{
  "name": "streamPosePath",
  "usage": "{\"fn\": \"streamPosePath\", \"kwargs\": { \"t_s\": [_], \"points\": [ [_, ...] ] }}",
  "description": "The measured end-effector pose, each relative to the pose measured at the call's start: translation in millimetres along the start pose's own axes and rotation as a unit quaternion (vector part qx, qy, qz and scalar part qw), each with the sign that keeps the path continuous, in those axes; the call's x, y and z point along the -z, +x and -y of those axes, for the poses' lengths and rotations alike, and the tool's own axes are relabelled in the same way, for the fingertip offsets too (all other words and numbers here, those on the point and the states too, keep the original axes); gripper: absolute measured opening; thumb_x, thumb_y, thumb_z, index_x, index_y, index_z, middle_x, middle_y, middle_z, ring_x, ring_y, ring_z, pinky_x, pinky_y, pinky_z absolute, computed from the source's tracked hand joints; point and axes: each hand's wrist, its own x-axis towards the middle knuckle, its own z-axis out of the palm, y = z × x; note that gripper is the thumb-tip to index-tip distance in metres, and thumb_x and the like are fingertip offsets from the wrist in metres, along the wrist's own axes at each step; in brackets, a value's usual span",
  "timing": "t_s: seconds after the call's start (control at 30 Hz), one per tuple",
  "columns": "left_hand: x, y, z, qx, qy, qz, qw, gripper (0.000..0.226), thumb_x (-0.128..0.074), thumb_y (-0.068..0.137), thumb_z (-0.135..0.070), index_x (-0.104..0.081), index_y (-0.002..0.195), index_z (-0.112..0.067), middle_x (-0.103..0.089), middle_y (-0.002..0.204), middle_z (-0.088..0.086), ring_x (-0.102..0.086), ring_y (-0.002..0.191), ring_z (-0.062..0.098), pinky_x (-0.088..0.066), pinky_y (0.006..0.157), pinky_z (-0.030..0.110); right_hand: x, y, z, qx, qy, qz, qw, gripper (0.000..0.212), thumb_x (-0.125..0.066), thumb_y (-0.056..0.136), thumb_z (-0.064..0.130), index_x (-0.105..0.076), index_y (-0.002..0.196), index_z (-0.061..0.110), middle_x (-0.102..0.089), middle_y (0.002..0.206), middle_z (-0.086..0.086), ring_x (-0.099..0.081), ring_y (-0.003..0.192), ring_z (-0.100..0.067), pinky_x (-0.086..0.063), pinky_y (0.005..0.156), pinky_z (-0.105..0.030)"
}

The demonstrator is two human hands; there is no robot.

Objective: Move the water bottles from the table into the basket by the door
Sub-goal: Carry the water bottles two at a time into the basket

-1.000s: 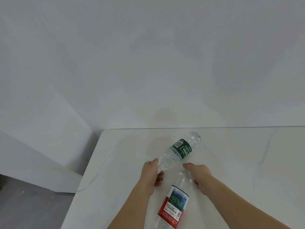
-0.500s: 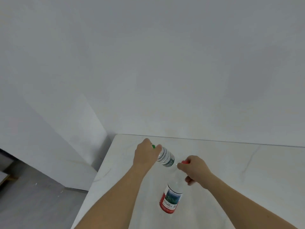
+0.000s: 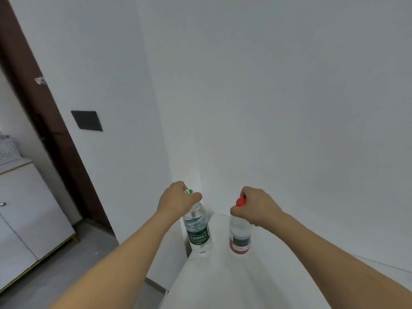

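My left hand [image 3: 177, 200] grips the neck of a clear water bottle with a green label and green cap [image 3: 198, 233], which hangs upright above the white table's left corner. My right hand [image 3: 256, 206] grips the neck of a second clear bottle with a red label and red cap [image 3: 240, 236], also upright and lifted above the table [image 3: 223, 282]. The two bottles hang side by side, apart. A white perforated basket [image 3: 7, 149] sits on a cabinet at the far left edge of the view.
A white cabinet [image 3: 24, 210] stands at the left on a grey floor [image 3: 73, 264]. A dark brown door frame [image 3: 44, 121] and a black wall plate [image 3: 87, 120] are beside it. White walls meet in a corner behind the table.
Both bottles have been raised from lying on the table to hanging upright in my hands. The view has swung left, bringing the door frame, cabinet and basket into sight.
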Motion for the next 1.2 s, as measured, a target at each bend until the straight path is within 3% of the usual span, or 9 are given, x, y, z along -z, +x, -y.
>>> {"fn": "streamPosePath", "kwargs": {
  "t_s": [0.1,0.23,0.37,0.57,0.73,0.87,1.0,1.2],
  "points": [
    [71.5,-4.2,21.1,0.0,-0.072,-0.005,0.997,0.025,-0.07,0.074,-0.026,-0.049,0.078,-0.011,-0.055,0.071,0.006,-0.052,0.052,0.021,-0.044,0.045,0.027,-6.4,-0.2,77.2,0.028,0.006,-0.007,1.0,0.028,-0.066,0.074,0.036,-0.051,0.084,0.015,-0.06,0.088,-0.002,-0.06,0.059,-0.018,-0.05,0.056,-0.03],
    [169.0,-8.8,50.3,-0.011,-0.127,-0.062,0.99,0.025,-0.072,0.076,-0.023,-0.051,0.079,-0.009,-0.056,0.076,0.007,-0.056,0.054,0.022,-0.052,0.049,0.029,-27.0,-3.5,179.8,0.071,0.019,-0.002,0.997,0.029,-0.066,0.076,0.03,-0.052,0.089,0.008,-0.062,0.085,-0.008,-0.059,0.048,-0.018,-0.047,0.046,-0.026],
    [247.7,-13.2,89.8,-0.021,-0.146,-0.113,0.983,0.025,-0.073,0.077,-0.025,-0.055,0.082,-0.007,-0.057,0.079,0.008,-0.058,0.064,0.022,-0.052,0.048,0.027,-55.0,-4.7,264.0,0.093,0.04,-0.013,0.995,0.027,-0.065,0.078,0.028,-0.05,0.086,0.007,-0.057,0.08,-0.009,-0.056,0.05,-0.021,-0.046,0.047,-0.027],
    [347.1,-11.0,162.5,-0.006,-0.163,-0.211,0.964,0.025,-0.073,0.077,-0.026,-0.053,0.077,-0.01,-0.055,0.073,0.006,-0.055,0.06,0.02,-0.051,0.048,0.028,-98.2,5.0,374.9,0.125,0.092,-0.01,0.988,0.028,-0.067,0.079,0.029,-0.049,0.085,0.008,-0.058,0.071,-0.011,-0.057,0.049,-0.023,-0.05,0.053,-0.031],
    [396.5,19.9,219.8,0.032,-0.184,-0.278,0.942,0.028,-0.073,0.075,-0.028,-0.05,0.073,-0.012,-0.056,0.071,0.007,-0.055,0.062,0.021,-0.054,0.055,0.035,-139.0,32.1,442.1,0.153,0.104,-0.008,0.983,0.029,-0.067,0.08,0.031,-0.05,0.088,0.009,-0.06,0.076,-0.011,-0.059,0.049,-0.022,-0.056,0.058,-0.035],
    [420.7,61.5,258.8,0.042,-0.184,-0.308,0.932,0.027,-0.073,0.075,-0.028,-0.049,0.072,-0.014,-0.054,0.071,0.006,-0.053,0.063,0.02,-0.054,0.06,0.039,-183.2,69.4,483.5,0.166,0.071,-0.005,0.984,0.027,-0.066,0.084,0.033,-0.05,0.089,0.012,-0.058,0.085,-0.01,-0.061,0.053,-0.022,-0.049,0.051,-0.027],
    [440.8,119.4,294.6,0.05,-0.172,-0.315,0.932,0.026,-0.073,0.075,-0.029,-0.052,0.077,-0.013,-0.057,0.074,0.007,-0.055,0.066,0.021,-0.055,0.065,0.042,-231.0,124.6,520.8,0.174,0.05,-0.006,0.983,0.033,-0.066,0.085,0.038,-0.053,0.102,0.014,-0.057,0.092,-0.006,-0.064,0.058,-0.019,-0.055,0.055,-0.025],
    [486.5,210.7,329.0,0.05,-0.142,-0.298,0.943,0.025,-0.07,0.076,-0.029,-0.052,0.078,-0.012,-0.056,0.071,0.008,-0.056,0.065,0.024,-0.056,0.067,0.045,-276.2,207.1,585.8,0.183,0.081,0.007,0.98,0.031,-0.067,0.083,0.039,-0.053,0.099,0.017,-0.056,0.086,-0.002,-0.065,0.059,-0.018,-0.058,0.058,-0.026]
  ]
}}
